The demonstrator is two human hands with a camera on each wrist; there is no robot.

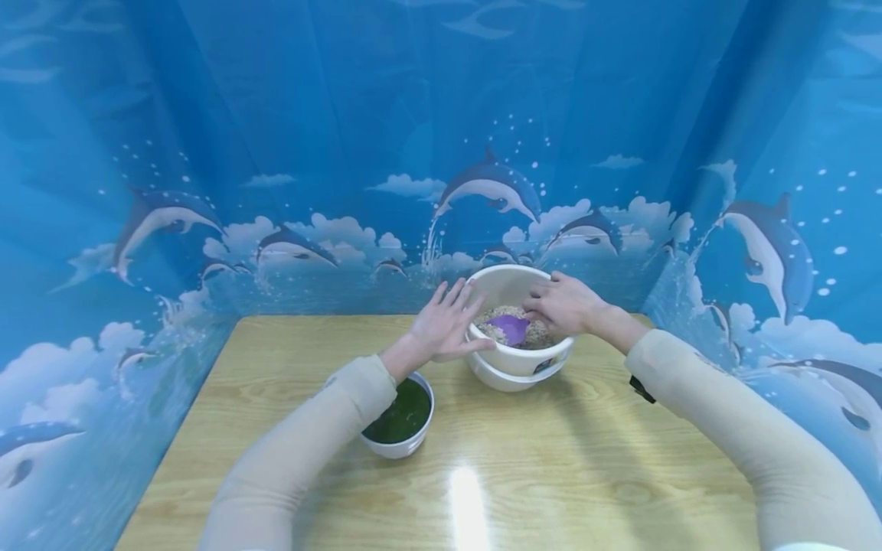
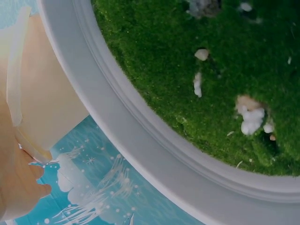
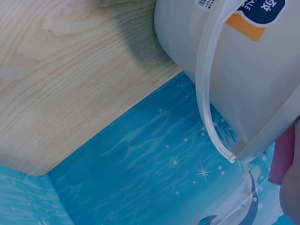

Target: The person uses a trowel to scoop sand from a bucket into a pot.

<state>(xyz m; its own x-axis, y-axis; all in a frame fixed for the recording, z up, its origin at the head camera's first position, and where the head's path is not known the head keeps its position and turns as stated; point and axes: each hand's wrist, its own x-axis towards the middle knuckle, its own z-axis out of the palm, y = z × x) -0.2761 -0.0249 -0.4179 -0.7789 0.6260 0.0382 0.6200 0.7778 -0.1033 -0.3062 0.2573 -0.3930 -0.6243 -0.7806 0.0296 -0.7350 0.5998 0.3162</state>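
Note:
A white bucket stands toward the back of the table, with pale, grainy material inside. In that material sits a purple scoop. My right hand reaches over the bucket's right rim and grips the scoop's handle. Beside the left rim my left hand spreads its straight fingers, thumb at the rim; firm contact is hard to tell. Below the left forearm is a white bowl filled with green moss, dotted with small white and tan bits.
The bucket's white carrying handle hangs down its side, near a blue and orange label. A wooden table lies beneath everything. Blue curtains printed with dolphins enclose the back and sides.

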